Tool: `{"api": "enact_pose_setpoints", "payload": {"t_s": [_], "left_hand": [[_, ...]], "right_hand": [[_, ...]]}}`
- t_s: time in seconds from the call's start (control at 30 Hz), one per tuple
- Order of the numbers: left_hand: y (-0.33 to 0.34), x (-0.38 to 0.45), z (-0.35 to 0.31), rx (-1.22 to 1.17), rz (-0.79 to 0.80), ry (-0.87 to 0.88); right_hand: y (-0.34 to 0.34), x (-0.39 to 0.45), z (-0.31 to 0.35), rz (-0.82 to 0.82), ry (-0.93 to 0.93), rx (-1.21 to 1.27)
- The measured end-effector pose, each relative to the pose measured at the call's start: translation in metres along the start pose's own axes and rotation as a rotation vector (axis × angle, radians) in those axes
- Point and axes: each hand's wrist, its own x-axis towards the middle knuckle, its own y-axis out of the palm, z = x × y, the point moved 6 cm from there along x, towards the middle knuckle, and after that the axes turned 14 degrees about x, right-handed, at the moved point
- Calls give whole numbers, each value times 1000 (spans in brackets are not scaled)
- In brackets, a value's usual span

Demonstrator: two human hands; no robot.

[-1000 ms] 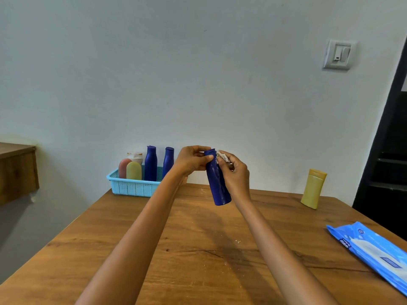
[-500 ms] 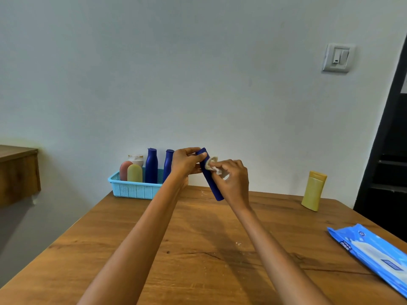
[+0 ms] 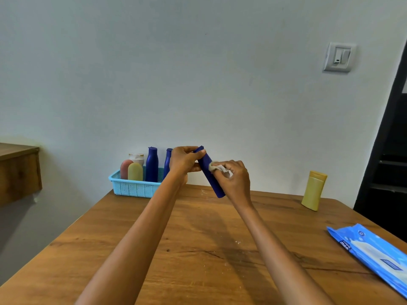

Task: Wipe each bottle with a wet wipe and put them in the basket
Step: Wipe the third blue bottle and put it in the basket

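Above the table [image 3: 198,249], tilted blue bottle [image 3: 212,179] gripped by left-hand fingers [image 3: 189,154], right-hand fingers [image 3: 229,167] pinching wipe [image 3: 217,167] against it.

Counter [image 3: 198,249]: brown wood, grain and dark cracks visible, pale specks near the middle.
Basket [image 3: 134,188]: light blue, perforated, stood at the far left corner.
Yellow bottle [image 3: 313,190]: stood upright at the far right, against the wall.
Wipes pack [image 3: 372,256]: blue, lay flat at the right edge.
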Motion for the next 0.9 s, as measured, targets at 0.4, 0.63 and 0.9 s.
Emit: {"api": "enact_pose_setpoints", "payload": {"t_s": [0.4, 0.63, 0.9], "left_hand": [[15, -6, 0, 13, 114, -53], [-7, 3, 5, -81, 20, -39], [15, 0, 14, 11, 62, -65]], "right_hand": [[10, 3, 8, -8, 161, 349], [5, -18, -23, 63, 146, 194], [0, -15, -29, -5, 268, 224]]}}
